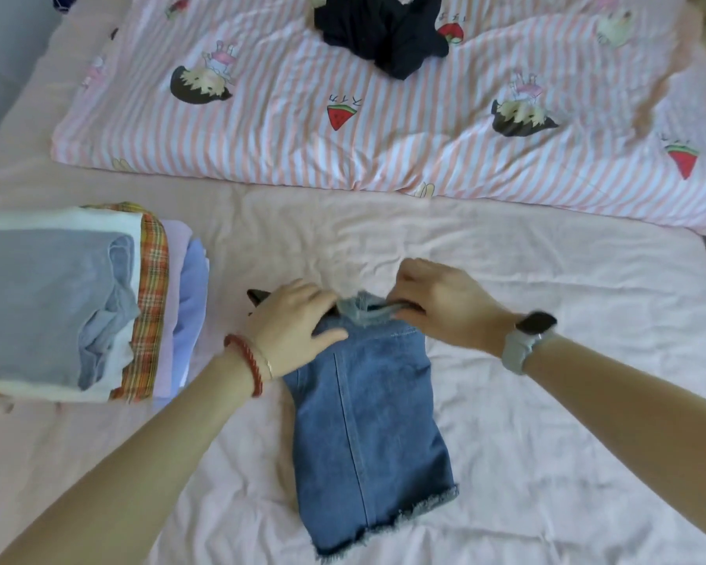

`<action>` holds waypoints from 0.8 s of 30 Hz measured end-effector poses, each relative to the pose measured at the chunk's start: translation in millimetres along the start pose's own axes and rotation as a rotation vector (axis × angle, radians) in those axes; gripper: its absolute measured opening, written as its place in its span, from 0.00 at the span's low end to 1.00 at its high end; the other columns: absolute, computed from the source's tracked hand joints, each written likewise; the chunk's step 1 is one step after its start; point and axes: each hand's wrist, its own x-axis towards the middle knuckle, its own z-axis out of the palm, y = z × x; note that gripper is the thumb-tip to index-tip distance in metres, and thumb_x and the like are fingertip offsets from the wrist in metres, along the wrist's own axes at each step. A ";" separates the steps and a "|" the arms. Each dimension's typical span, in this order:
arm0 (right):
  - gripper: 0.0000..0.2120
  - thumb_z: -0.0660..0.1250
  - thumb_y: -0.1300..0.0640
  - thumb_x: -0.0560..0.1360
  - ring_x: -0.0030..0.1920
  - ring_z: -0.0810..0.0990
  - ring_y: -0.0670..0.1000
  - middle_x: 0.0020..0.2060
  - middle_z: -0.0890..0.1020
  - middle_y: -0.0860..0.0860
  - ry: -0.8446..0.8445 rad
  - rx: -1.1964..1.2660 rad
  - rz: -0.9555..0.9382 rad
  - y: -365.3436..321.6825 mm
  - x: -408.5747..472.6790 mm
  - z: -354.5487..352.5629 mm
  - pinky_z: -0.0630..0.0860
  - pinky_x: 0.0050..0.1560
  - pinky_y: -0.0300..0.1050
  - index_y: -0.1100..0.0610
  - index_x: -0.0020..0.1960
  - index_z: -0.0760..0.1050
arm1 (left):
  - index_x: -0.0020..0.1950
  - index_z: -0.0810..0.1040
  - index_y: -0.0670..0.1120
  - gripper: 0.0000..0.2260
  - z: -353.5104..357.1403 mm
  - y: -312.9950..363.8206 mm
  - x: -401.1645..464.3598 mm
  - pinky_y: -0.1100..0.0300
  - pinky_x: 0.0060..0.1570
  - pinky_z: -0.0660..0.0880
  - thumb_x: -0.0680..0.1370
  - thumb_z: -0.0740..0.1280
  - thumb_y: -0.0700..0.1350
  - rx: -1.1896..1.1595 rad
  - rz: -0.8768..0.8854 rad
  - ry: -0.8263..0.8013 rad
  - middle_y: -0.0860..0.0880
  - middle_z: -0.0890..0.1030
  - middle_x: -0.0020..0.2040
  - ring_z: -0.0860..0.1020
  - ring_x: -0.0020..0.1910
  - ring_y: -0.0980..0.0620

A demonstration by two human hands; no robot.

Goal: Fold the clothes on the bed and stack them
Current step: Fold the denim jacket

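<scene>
Both hands' grip (424, 303) atop denim (367, 409)

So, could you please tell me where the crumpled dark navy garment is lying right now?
In the head view, the crumpled dark navy garment lies at the top centre on the pink striped quilt, well beyond both hands and the blue denim piece.

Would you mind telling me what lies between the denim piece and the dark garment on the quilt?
In the head view: bare pink sheet, then striped quilt, between denim and dark garment.
</scene>
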 end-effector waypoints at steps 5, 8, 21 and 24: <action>0.06 0.76 0.60 0.65 0.53 0.81 0.59 0.48 0.83 0.57 0.050 -0.103 -0.170 -41.2 -82.2 33.0 0.78 0.52 0.56 0.60 0.38 0.80 | 0.44 0.84 0.47 0.12 32.2 47.3 -83.0 0.41 0.57 0.72 0.62 0.77 0.42 0.254 0.153 0.105 0.51 0.81 0.37 0.80 0.36 0.48; 0.03 0.72 0.59 0.67 0.55 0.81 0.58 0.52 0.83 0.55 0.007 -0.080 -0.190 -57.3 -119.9 55.7 0.76 0.55 0.55 0.59 0.38 0.81 | 0.42 0.84 0.47 0.16 53.7 65.3 -110.7 0.48 0.49 0.77 0.56 0.80 0.41 0.240 0.167 0.031 0.50 0.80 0.34 0.78 0.32 0.48; 0.08 0.77 0.57 0.61 0.53 0.82 0.54 0.51 0.83 0.54 -0.161 -0.040 -0.062 -78.1 -189.4 120.4 0.79 0.51 0.45 0.56 0.35 0.79 | 0.46 0.82 0.48 0.09 123.5 92.2 -166.7 0.52 0.52 0.67 0.71 0.63 0.47 0.133 0.093 -0.005 0.49 0.81 0.50 0.74 0.48 0.48; 0.09 0.77 0.53 0.58 0.52 0.82 0.53 0.51 0.84 0.52 -0.247 -0.060 -0.051 -79.3 -189.8 118.5 0.79 0.49 0.43 0.55 0.35 0.80 | 0.62 0.75 0.48 0.19 124.6 81.8 -147.7 0.41 0.61 0.66 0.72 0.63 0.50 0.244 -0.070 0.038 0.42 0.74 0.65 0.70 0.62 0.40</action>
